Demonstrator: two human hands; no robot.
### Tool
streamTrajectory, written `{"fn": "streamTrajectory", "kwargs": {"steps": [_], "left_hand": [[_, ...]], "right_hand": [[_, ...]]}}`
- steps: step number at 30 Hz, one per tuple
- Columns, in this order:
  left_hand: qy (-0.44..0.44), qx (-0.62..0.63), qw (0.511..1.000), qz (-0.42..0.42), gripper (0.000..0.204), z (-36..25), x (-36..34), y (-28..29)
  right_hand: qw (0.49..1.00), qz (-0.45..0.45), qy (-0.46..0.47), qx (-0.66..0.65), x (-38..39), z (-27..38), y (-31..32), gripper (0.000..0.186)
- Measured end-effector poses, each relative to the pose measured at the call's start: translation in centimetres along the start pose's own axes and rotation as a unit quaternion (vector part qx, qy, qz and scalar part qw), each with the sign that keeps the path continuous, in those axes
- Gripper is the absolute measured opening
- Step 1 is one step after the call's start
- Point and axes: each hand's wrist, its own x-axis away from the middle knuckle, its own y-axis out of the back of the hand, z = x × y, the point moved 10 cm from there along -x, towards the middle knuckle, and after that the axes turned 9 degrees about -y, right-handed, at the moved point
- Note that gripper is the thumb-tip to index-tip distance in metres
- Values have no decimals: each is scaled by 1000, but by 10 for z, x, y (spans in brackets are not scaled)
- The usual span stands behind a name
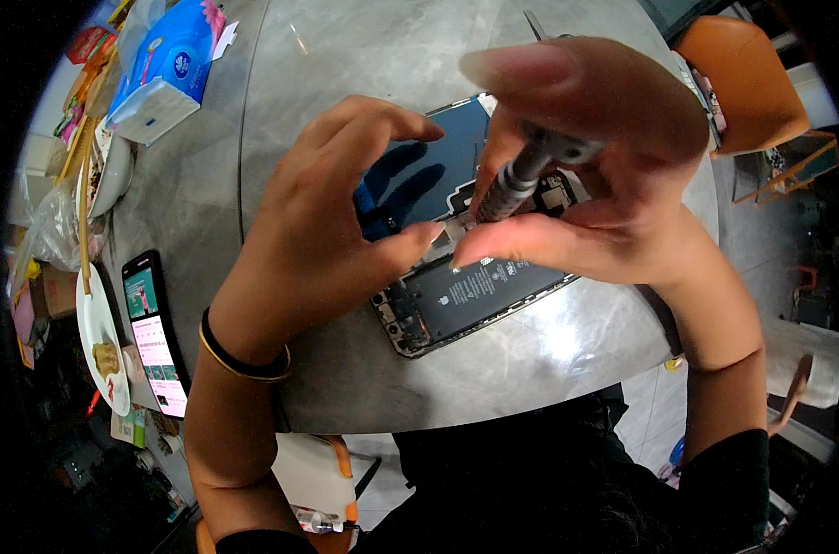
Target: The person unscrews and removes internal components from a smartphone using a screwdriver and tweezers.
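An opened smartphone body (475, 295) lies on the grey table, its black battery and inner parts bare. Beyond it, right beside its far long edge, rests the dark glossy display panel (461, 125), which reflects fingers. My right hand (613, 175) is closed around a grey metal screwdriver (510, 189), held steeply with its tip down over the phone's inner edge; the tip itself is hidden. My left hand (323, 198) is curved with thumb and fingers apart, nothing visible between them. Its fingertips hover at the display, its thumb near the seam; contact is unclear.
Along the left are a lit phone (156, 337), a white plate (104, 342) with a food scrap, a bowl (113, 175) and a blue tissue pack (166, 69). An orange chair (743, 88) stands at the far right. The table's rounded edge (419, 425) is close to my body.
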Motion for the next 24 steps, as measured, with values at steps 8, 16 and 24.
{"fn": "streamTrajectory", "kwargs": {"steps": [8, 16, 24], "left_hand": [[-63, -27, 998, -8, 60, -6, 4, 2], [-5, -40, 999, 24, 51, -3, -2, 1], [-70, -71, 995, 10, 66, -8, 1, 1]], "right_hand": [[995, -93, -6, -43, 15, -15, 3, 100], [998, -9, 8, 54, -1, 2, -2, 93], [998, -57, 28, -18, -1, -5, 5, 86]]}}
